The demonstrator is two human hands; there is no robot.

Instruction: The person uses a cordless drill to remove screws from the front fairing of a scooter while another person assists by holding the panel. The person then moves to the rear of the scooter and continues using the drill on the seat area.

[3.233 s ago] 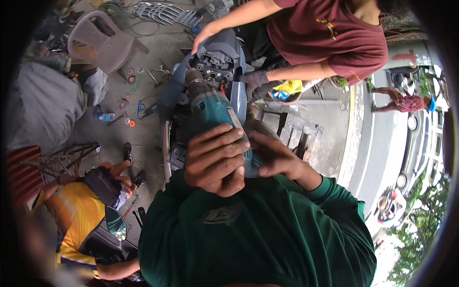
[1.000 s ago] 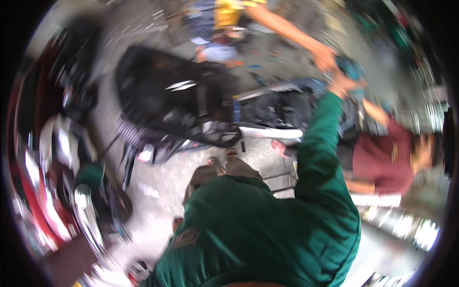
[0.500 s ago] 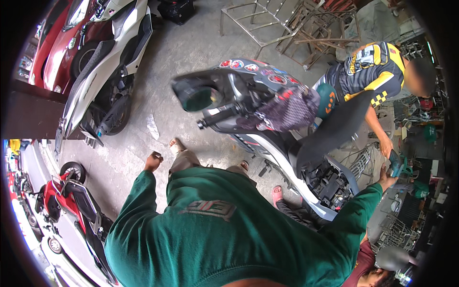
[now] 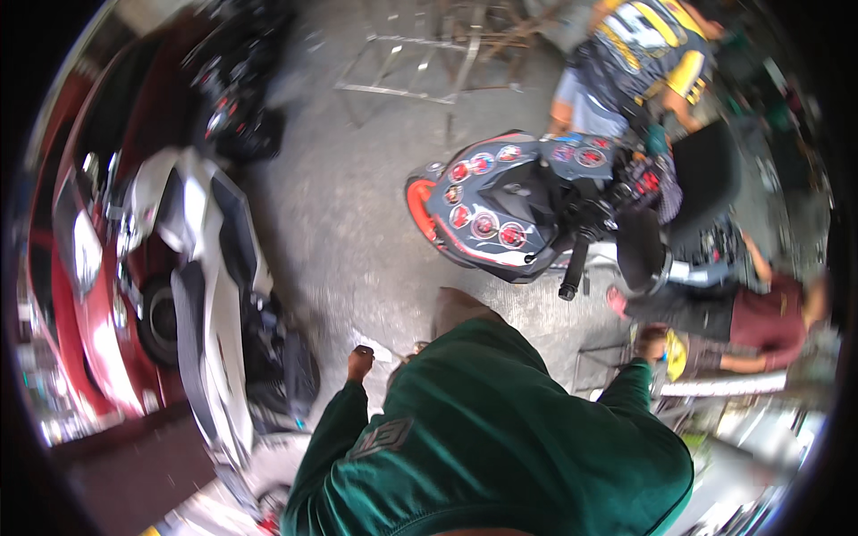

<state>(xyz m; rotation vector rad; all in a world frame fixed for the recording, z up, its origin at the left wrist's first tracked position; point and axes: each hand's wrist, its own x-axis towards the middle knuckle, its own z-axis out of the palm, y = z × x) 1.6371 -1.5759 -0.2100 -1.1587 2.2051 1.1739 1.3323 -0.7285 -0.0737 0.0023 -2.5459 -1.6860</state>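
My left hand (image 4: 360, 362) hangs low at my left side with its fingers curled. A tiny dark spot shows at the fingers, too small to name. My right hand (image 4: 651, 342) is out to the right, next to a yellow object (image 4: 677, 355). Motion blurs its fingers, and I cannot make out whether it holds anything. Ahead stands a scooter (image 4: 487, 210) with a dark grey front covered in round red stickers. Its seat (image 4: 710, 174) is raised. A patterned cloth (image 4: 666, 188) lies behind the handlebar (image 4: 576, 268).
A person in a yellow and black shirt (image 4: 648, 45) bends beyond the scooter. Another in a maroon shirt (image 4: 776, 317) is at its rear right. To the left are a white scooter (image 4: 214, 322) and a red car (image 4: 98, 241). A metal frame (image 4: 402, 91) stands at the back.
My view has turned, bringing the scooter's front toward me. My right hand, earlier at a teal object with the other person's hand, is now apart from that person. My left hand stays low and curled.
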